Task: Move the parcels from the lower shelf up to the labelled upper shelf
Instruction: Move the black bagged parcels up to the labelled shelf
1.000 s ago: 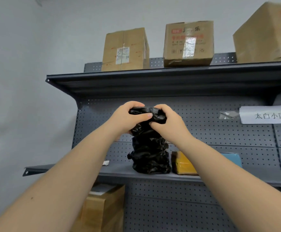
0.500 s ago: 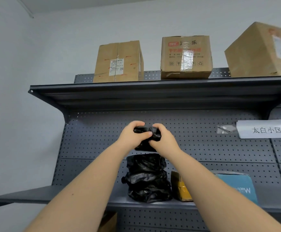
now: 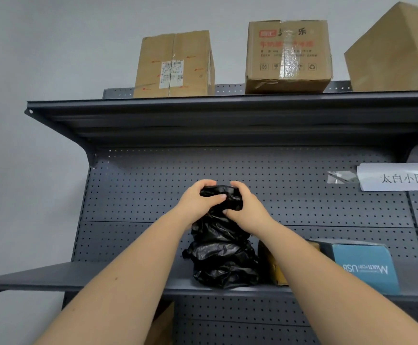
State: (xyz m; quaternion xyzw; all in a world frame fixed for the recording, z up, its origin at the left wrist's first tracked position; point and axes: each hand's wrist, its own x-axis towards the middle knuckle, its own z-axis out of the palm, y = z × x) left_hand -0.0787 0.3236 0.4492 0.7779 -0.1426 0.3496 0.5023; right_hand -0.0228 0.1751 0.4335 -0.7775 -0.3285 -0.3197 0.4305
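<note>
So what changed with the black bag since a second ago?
Nothing was let go: the left hand and right hand keep their grip on the small black parcel. Half a second ago it sat just clear of the black bundle. Now the two overlap, so I cannot tell if they touch. The view tipped upward. The cardboard boxes and blue box stayed put.

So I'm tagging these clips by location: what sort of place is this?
Probably a parcel pickup point or small stockroom: grey pegboard shelves, taped cardboard boxes with shipping labels on top, a paper sign naming a residential area, and a black bagged parcel held by both hands.
</note>
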